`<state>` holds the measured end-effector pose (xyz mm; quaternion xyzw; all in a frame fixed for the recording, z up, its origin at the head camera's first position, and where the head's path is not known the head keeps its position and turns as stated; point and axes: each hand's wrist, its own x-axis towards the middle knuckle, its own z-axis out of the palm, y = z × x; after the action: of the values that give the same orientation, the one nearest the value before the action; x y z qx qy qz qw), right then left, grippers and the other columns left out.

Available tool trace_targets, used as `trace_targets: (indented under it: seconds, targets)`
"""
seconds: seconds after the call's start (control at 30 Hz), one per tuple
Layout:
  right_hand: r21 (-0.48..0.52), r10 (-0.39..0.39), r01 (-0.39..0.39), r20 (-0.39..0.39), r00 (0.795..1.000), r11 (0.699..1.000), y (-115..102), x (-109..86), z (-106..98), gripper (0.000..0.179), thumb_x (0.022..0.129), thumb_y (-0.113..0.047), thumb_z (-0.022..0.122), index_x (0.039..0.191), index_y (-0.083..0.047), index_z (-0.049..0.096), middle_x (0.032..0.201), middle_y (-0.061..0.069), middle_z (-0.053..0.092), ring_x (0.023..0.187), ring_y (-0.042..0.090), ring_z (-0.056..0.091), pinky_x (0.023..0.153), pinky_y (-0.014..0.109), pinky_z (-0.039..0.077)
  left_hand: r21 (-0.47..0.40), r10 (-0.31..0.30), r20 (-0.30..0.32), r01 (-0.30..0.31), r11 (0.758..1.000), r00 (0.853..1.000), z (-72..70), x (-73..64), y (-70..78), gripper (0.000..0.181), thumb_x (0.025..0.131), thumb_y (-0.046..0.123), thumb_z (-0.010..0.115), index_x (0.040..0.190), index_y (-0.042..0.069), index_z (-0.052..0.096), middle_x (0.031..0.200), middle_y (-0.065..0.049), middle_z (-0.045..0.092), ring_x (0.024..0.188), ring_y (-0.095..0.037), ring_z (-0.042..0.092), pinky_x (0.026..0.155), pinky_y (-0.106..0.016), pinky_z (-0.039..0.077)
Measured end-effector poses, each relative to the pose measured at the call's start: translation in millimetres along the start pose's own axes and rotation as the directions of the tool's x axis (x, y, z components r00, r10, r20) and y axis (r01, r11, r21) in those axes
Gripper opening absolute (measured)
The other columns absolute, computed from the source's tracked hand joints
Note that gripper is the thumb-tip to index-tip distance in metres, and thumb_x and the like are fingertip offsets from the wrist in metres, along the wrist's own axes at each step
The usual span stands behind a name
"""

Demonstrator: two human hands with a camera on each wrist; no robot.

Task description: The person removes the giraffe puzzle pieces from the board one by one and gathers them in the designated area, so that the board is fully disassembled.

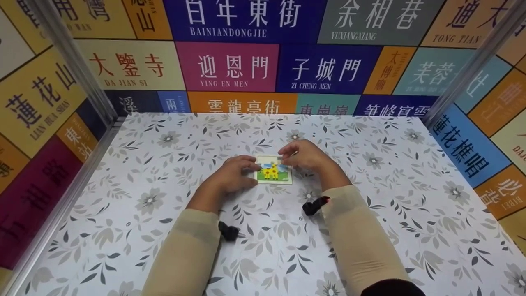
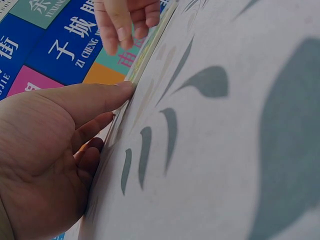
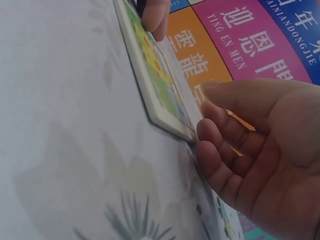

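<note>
A small picture puzzle board (image 1: 273, 176) with a pale frame lies flat on the table, showing a yellow giraffe (image 1: 270, 171) on green grass. My left hand (image 1: 236, 174) rests at the board's left edge, thumb by the near corner and fingertips farther up that side. In the left wrist view its thumb (image 2: 102, 100) is straight and touches the edge. Above the far right corner hovers my right hand (image 1: 303, 154), fingers loosely bent. The right wrist view shows nothing between its thumb and fingers (image 3: 212, 130), which are close to the board's corner (image 3: 172, 125).
A white cloth with grey leaves and flowers covers the table (image 1: 152, 201). Panels with coloured blocks of lettering (image 1: 232, 68) stand at the back and both sides. Black wrist devices (image 1: 229, 231) sit at the sleeve cuffs.
</note>
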<state>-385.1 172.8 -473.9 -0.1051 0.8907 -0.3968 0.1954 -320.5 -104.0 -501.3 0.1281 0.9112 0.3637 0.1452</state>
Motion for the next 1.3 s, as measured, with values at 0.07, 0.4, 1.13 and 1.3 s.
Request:
trace_targets:
  seconds: [0.07,0.4,1.13,1.3]
  targets:
    - [-0.019,0.001,-0.001,0.005,1.0,1.0,3,-0.7,1,0.031,0.096,-0.022,0.08,0.127,-0.02,0.077,0.123,0.005,0.073,0.099,0.021,0.065,0.081,0.035,0.056,0.003,0.02,0.001,-0.02,1.0,1.0,0.3,-0.3,-0.2,0.044,0.094,0.028,0.082,0.136,0.026,0.074,0.167,0.011,0.047,0.165,-0.027,0.025,0.136,-0.05,0.021]
    - [-0.161,0.006,-0.003,0.018,1.0,0.987,4,0.7,6,0.025,0.096,-0.026,0.082,0.121,-0.026,0.08,0.121,0.004,0.071,0.109,0.023,0.063,0.093,0.04,0.054,0.018,0.034,-0.001,-0.034,0.999,0.999,-0.9,0.3,0.1,0.045,0.094,0.028,0.081,0.138,0.026,0.073,0.167,0.01,0.047,0.165,-0.027,0.026,0.137,-0.05,0.02]
    - [-0.221,-0.045,0.039,-0.019,0.999,0.974,-1,-0.6,12,0.019,0.091,-0.021,0.082,0.11,-0.023,0.081,0.133,0.006,0.058,0.124,0.029,0.057,0.114,0.052,0.048,0.015,0.034,0.012,-0.034,0.999,0.999,-1.8,0.9,0.5,0.046,0.094,0.028,0.08,0.14,0.024,0.072,0.168,0.007,0.047,0.165,-0.03,0.025,0.137,-0.051,0.019]
    - [-0.19,-0.04,0.032,-0.039,0.998,0.981,-3,0.3,11,0.029,0.091,-0.019,0.083,0.119,-0.022,0.077,0.126,0.006,0.063,0.114,0.027,0.06,0.1,0.047,0.053,0.019,0.024,0.012,-0.025,1.0,1.0,-1.5,1.1,-0.4,0.046,0.094,0.028,0.081,0.139,0.025,0.073,0.167,0.007,0.047,0.165,-0.03,0.025,0.137,-0.052,0.018]
